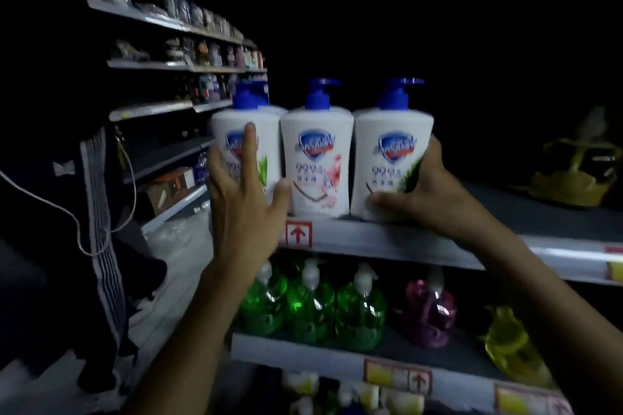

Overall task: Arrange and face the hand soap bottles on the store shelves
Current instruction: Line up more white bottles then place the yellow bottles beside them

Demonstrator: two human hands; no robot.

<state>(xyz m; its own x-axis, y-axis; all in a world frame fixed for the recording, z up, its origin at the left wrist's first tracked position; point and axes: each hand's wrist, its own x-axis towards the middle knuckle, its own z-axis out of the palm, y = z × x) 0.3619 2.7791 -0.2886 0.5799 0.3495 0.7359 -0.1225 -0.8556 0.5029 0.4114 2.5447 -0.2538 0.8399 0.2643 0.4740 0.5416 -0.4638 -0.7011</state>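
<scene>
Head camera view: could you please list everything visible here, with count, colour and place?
White plastic pump bottles with blue pump tops: three in the front row, at least one more behind the left one, middle shelf edge.
Clear green pump bottles: three, lower shelf, left.
Clear pink pump bottle: one, lower shelf, centre.
Yellow refill packs: blurred, lower shelf right and middle shelf far right.
Red arrow shelf tag: one, middle shelf rail.
Bystander in dark striped trousers: one, left aisle.
Left hand: on the left white bottle.
Right hand: around the right white bottle.
</scene>
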